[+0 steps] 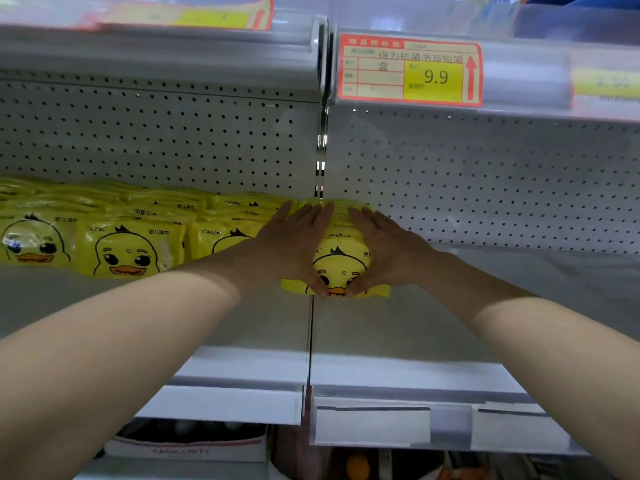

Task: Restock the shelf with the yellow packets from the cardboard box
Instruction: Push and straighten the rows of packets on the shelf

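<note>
A stack of yellow packets printed with a duck face stands on the grey shelf, right at the seam between two shelf sections. My left hand presses its left side and my right hand its right side, fingers straight over the top and thumbs at the front of the lowest packet. More stacks of the same yellow packets fill the shelf to the left, in rows reaching the pegboard back. The cardboard box is out of view.
A pegboard back panel closes the shelf behind. The upper shelf edge carries a red and yellow price tag reading 9.9. The front rail holds blank label holders. Dark goods show on the shelf below.
</note>
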A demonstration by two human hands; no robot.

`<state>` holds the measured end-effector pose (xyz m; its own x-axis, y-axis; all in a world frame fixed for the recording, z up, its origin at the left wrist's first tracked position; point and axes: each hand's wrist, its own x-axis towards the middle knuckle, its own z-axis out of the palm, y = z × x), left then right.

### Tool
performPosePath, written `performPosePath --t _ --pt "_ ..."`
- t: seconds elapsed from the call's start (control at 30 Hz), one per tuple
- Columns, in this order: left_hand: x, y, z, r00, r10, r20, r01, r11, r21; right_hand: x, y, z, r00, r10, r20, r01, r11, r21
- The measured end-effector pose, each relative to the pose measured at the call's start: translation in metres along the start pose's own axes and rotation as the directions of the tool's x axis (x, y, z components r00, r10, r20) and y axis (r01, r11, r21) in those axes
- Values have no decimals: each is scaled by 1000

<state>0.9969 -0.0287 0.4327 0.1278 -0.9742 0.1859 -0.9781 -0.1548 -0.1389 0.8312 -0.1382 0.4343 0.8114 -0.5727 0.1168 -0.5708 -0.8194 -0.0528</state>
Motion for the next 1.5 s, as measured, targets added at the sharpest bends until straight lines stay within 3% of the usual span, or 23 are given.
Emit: performPosePath --t 0.7,0.93,1.5 --pt "2 -1 12 993 -44 -111 51 997 61 -1 -6 0 998 15 -68 -21 996 -83" --pt "-10 1 8 995 -65 -76 67 997 23 -9 -16 -3 997 51 -50 -56 992 -109" --pt "-49 -72 -22 997 21 -76 -22 1000 -18 -28 -56 -42 977 203 -63 -210 969 -133"
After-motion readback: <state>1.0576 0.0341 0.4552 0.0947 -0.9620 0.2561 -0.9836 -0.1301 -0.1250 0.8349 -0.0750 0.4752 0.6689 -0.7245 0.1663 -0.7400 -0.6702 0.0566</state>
